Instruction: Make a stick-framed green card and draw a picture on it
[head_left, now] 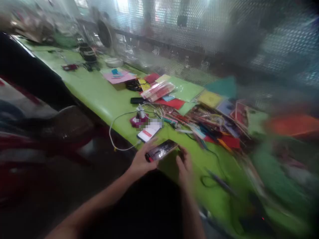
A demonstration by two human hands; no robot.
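Held sideways over the green table's near edge is a dark smartphone [163,150] with a picture on its screen. My left hand [143,159] is closed around its left end, thumb below and fingers behind. At the other end, my right hand [184,162] has its fingertips against the phone's right edge, with the thumb apart from the screen. Just beyond lies a second phone [149,132] with a bright white screen, a white cable [111,132] plugged into its near end. Next to it sits a purple extension socket [136,122] with a white charger [141,112] in it.
Coloured paper sheets [185,88], plastic packets [159,90] and pens cover the back of the green table [87,89]. A fan [104,35] stands at the far left. Dark cable [216,159] and a blurred grey tool [221,182] lie on the right. Silvery mesh [174,39] hangs behind.
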